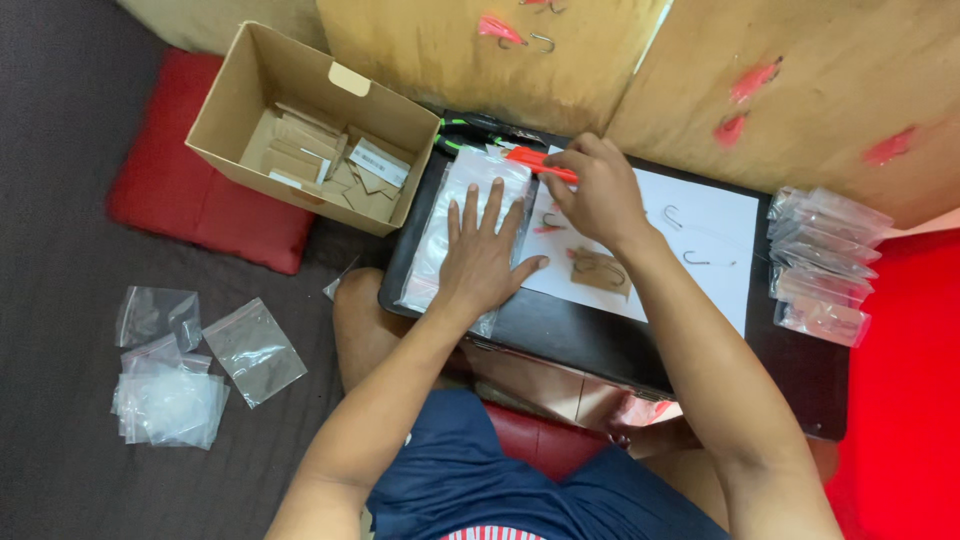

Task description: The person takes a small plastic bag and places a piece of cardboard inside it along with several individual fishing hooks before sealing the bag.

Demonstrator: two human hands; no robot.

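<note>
Now, left hand (482, 258): fingers spread apart, flat on a stack of clear bags (452, 210), pinning it to the black bench (560, 335).
Right hand (598, 190): fingers pinched together on a red lure (535, 162), just past the left fingertips, likely lining it up for a bag.
White sheet (700, 250): under the right wrist; three bare hooks showing, one carded hook (600, 270) beside the left thumb.
Filled bags (825, 262): one pile, well right of both hands, too overlapped to count.
Cardboard box (310, 125): one, left of the fingers, holding card backers.
Floor: loose empty bags (190, 365).
</note>
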